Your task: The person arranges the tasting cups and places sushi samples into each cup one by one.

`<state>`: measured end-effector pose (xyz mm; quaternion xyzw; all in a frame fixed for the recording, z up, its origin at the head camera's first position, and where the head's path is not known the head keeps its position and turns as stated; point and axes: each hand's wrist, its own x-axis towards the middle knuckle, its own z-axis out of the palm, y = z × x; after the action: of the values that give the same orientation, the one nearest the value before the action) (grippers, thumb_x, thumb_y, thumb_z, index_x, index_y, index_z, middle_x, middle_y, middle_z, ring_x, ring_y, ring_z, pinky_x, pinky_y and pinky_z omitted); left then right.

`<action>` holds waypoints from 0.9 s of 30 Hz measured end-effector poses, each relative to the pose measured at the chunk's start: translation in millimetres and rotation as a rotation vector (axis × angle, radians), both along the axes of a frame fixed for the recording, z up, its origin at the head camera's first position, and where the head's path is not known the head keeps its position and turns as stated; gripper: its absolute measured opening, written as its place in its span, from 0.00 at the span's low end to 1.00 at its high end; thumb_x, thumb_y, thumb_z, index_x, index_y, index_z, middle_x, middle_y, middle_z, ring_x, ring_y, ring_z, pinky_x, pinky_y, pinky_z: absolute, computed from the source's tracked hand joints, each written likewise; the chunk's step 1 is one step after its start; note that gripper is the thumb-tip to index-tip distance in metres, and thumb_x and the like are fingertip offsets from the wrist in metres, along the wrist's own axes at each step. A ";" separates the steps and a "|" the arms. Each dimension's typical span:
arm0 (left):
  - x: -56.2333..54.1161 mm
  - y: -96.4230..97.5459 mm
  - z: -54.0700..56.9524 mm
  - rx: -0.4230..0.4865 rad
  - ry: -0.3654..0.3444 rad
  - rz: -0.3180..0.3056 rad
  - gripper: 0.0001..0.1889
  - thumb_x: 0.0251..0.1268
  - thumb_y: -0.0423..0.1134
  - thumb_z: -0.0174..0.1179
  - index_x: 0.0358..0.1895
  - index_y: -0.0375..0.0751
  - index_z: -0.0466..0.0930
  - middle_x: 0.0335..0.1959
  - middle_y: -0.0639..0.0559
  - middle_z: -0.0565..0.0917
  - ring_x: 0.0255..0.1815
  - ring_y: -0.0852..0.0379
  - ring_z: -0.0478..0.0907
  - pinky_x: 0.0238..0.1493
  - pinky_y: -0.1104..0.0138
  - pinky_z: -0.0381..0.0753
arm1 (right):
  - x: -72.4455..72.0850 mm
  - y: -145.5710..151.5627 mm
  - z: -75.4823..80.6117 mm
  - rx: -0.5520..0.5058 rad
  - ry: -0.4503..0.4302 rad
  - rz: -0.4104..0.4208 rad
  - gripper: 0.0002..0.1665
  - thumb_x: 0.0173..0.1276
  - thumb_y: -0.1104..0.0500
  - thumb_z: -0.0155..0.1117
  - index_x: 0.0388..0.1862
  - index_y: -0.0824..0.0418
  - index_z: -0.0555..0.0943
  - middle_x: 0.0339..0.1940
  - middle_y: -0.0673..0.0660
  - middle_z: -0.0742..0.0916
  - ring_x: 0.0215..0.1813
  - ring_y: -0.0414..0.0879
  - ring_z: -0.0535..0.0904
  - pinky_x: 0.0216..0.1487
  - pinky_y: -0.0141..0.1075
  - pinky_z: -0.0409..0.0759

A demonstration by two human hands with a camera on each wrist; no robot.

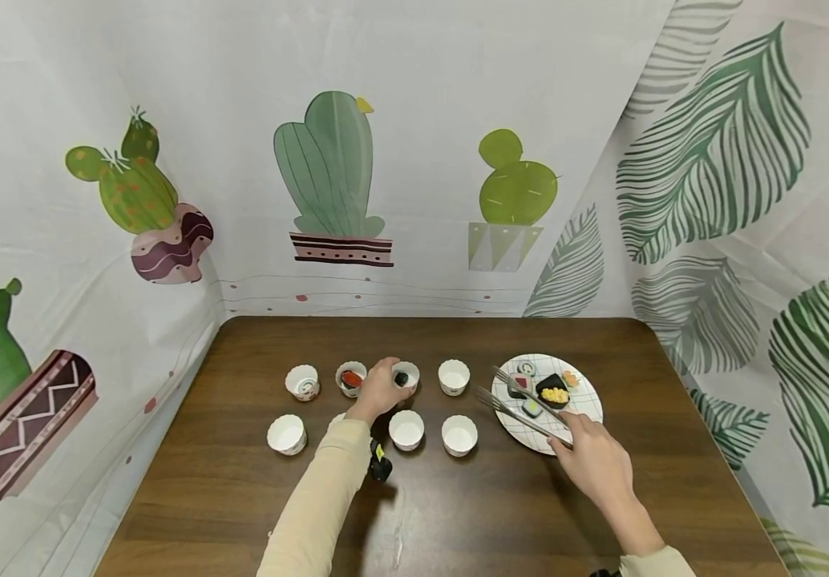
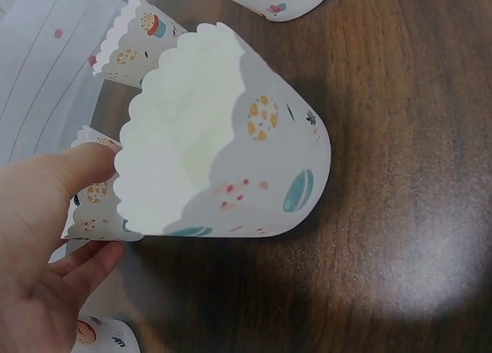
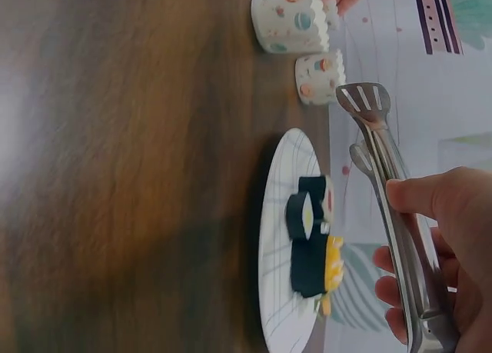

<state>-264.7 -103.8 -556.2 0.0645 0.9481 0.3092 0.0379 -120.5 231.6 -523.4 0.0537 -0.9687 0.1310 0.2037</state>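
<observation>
My left hand (image 1: pixel 383 390) pinches a small white paper baking cup (image 2: pixel 95 207) in the back row, thumb at its scalloped rim and fingers below. A dark piece (image 1: pixel 402 378) lies inside that cup. My right hand (image 1: pixel 595 461) grips metal tongs (image 3: pixel 400 253), whose slotted ends stand apart over the left side of a round white plate (image 1: pixel 584 401). Nothing shows between the tong ends. On the plate lie toy sushi pieces: a black one with yellow topping (image 1: pixel 554 396), a roll with a red centre (image 1: pixel 520 385) and smaller rolls.
Other paper cups stand in two rows. In the back row, one holds a red-topped piece (image 1: pixel 351 379) and the leftmost cup (image 1: pixel 302 383) a pale round piece. A front cup (image 1: pixel 406 430) stands just below my left hand. Printed cloth (image 1: pixel 422 296) hangs behind the brown table (image 1: pixel 458 513).
</observation>
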 end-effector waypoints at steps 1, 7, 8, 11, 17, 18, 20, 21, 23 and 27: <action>-0.3 -0.1 -0.4 0.000 0.003 0.000 0.33 0.47 0.42 0.69 0.58 0.34 0.69 0.54 0.41 0.76 0.54 0.45 0.73 0.53 0.53 0.72 | 1.5 2.5 -0.8 -0.002 -0.002 -0.008 0.25 0.47 0.53 0.71 0.44 0.64 0.79 0.35 0.60 0.84 0.37 0.58 0.80 0.30 0.50 0.75; -2.1 -0.5 -3.8 0.001 0.032 -0.013 0.33 0.47 0.42 0.68 0.58 0.34 0.69 0.54 0.40 0.76 0.54 0.45 0.74 0.53 0.53 0.72 | 12.6 16.1 -3.6 -0.013 0.009 -0.039 0.26 0.47 0.53 0.70 0.44 0.65 0.79 0.36 0.62 0.84 0.36 0.60 0.80 0.29 0.52 0.75; -2.0 -0.6 -3.9 0.002 0.035 -0.015 0.33 0.47 0.42 0.68 0.58 0.34 0.69 0.54 0.40 0.76 0.54 0.45 0.74 0.52 0.53 0.72 | 14.5 18.2 -3.6 -0.014 0.009 -0.043 0.26 0.47 0.53 0.70 0.44 0.65 0.79 0.36 0.62 0.84 0.36 0.60 0.80 0.29 0.52 0.75; -1.7 -0.8 -2.9 0.006 0.033 -0.016 0.33 0.47 0.42 0.68 0.58 0.34 0.69 0.54 0.40 0.76 0.54 0.44 0.74 0.52 0.52 0.72 | 19.8 23.6 -3.8 -0.014 0.018 -0.051 0.25 0.47 0.54 0.70 0.43 0.66 0.79 0.34 0.62 0.83 0.35 0.60 0.80 0.27 0.51 0.75; -1.2 -1.4 -0.6 0.008 0.023 -0.014 0.33 0.47 0.42 0.68 0.58 0.34 0.69 0.55 0.40 0.75 0.55 0.44 0.73 0.52 0.51 0.72 | 28.8 31.8 -6.3 -0.019 -0.001 -0.068 0.26 0.46 0.55 0.72 0.43 0.67 0.79 0.32 0.62 0.83 0.34 0.60 0.79 0.26 0.51 0.74; -1.2 -1.5 -0.7 0.009 0.022 -0.014 0.33 0.47 0.42 0.68 0.58 0.34 0.69 0.55 0.40 0.75 0.55 0.44 0.73 0.52 0.51 0.72 | 29.9 33.0 -6.9 -0.021 -0.006 -0.071 0.26 0.46 0.55 0.72 0.43 0.67 0.79 0.32 0.62 0.83 0.33 0.61 0.79 0.26 0.51 0.74; -1.1 -1.7 -1.1 0.010 0.020 -0.014 0.33 0.47 0.42 0.68 0.58 0.35 0.69 0.55 0.40 0.75 0.54 0.44 0.73 0.52 0.51 0.72 | 31.9 35.3 -7.9 -0.022 -0.010 -0.077 0.26 0.46 0.56 0.72 0.43 0.67 0.79 0.32 0.62 0.83 0.33 0.61 0.79 0.26 0.51 0.73; -1.2 -1.8 -1.5 0.008 0.020 -0.014 0.33 0.47 0.42 0.68 0.58 0.35 0.69 0.54 0.41 0.75 0.54 0.44 0.74 0.51 0.51 0.72 | 32.7 36.5 -8.4 -0.023 -0.011 -0.081 0.26 0.46 0.56 0.72 0.44 0.67 0.78 0.32 0.62 0.83 0.33 0.61 0.79 0.26 0.51 0.73; -1.4 -2.0 -2.1 0.004 0.017 -0.013 0.32 0.48 0.42 0.68 0.58 0.35 0.69 0.55 0.41 0.75 0.54 0.45 0.74 0.51 0.51 0.72 | 34.1 38.6 -9.6 -0.024 -0.002 -0.082 0.26 0.46 0.56 0.72 0.44 0.66 0.78 0.32 0.62 0.83 0.32 0.61 0.79 0.25 0.51 0.73; -1.5 -1.9 -2.7 0.001 0.014 -0.012 0.32 0.48 0.42 0.68 0.59 0.35 0.69 0.55 0.41 0.75 0.54 0.45 0.74 0.52 0.52 0.72 | 35.3 41.4 -11.8 -0.016 0.040 -0.074 0.26 0.44 0.56 0.73 0.43 0.66 0.78 0.30 0.62 0.82 0.30 0.62 0.78 0.23 0.51 0.72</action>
<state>-266.2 -105.8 -558.9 0.0723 0.9478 0.3087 0.0329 -85.3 273.0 -535.2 0.0190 -0.9646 0.1302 0.2284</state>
